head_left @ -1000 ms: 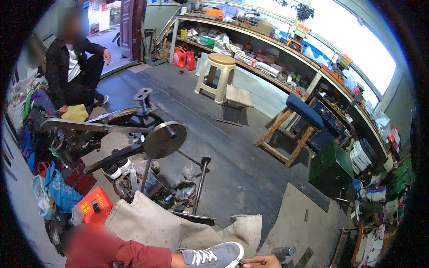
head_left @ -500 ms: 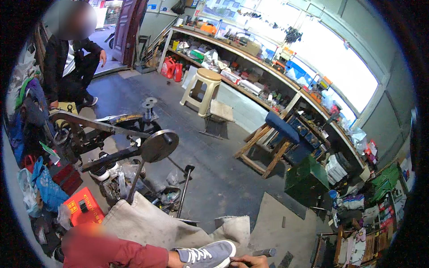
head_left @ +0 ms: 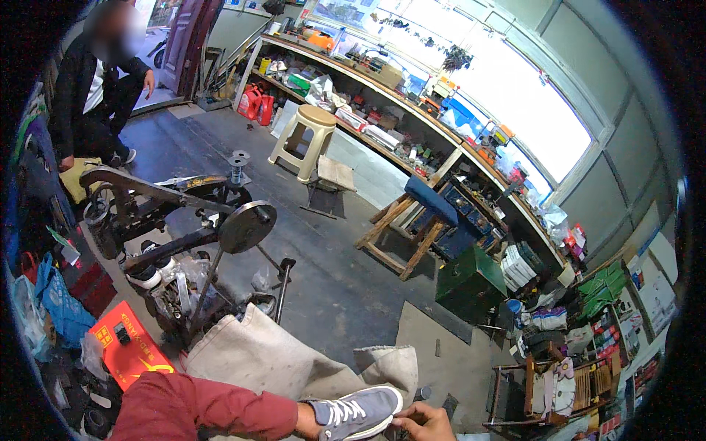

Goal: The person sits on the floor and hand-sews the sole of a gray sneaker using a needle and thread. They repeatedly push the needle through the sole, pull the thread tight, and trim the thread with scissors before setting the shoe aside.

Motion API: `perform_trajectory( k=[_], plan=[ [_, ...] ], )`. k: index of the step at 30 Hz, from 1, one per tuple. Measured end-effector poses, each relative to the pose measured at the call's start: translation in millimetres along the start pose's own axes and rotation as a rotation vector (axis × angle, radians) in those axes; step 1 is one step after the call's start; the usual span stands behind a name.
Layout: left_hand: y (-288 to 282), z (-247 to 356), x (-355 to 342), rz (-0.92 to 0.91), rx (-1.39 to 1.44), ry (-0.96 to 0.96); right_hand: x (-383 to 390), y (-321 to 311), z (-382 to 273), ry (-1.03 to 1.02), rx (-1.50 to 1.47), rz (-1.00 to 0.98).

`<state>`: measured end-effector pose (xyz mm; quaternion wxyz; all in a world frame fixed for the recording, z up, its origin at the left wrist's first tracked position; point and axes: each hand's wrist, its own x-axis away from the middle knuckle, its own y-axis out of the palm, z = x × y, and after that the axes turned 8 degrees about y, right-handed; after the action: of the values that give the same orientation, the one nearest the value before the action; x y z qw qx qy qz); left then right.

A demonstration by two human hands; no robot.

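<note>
Right hand (head_left: 425,425) at bottom edge, fingertips touching toe of grey lace-up canvas sneaker (head_left: 358,412) worn over crossed red-trousered leg (head_left: 198,408); grip closure indeterminate. Left hand unseen. Beige cloth (head_left: 265,353) beneath.

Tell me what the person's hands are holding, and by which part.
One hand at the lower edge touches the toe of the grey sneaker worn on the crossed leg; whether it grips it, and which hand it is, cannot be told. The other hand is out of view.
</note>
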<state>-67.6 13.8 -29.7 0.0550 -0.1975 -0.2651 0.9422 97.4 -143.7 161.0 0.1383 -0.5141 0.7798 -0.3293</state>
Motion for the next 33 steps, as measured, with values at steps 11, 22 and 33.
perform_trajectory(
  k=[11, 22, 33],
  plan=[
    [-19.9, 81.2, 52.9, 0.114, -0.207, 0.058, 44.9, 16.1, 2.7, 0.272, -0.351, 0.038],
    [-50.0, 87.1, 67.7, 0.352, -0.37, -0.348, 6.6, 26.7, 42.3, 0.115, -0.288, 0.154],
    [-29.3, 120.9, 82.0, 1.015, 1.131, -0.167, 7.4, 31.0, 46.3, 0.155, -0.21, 0.204]
  ],
)
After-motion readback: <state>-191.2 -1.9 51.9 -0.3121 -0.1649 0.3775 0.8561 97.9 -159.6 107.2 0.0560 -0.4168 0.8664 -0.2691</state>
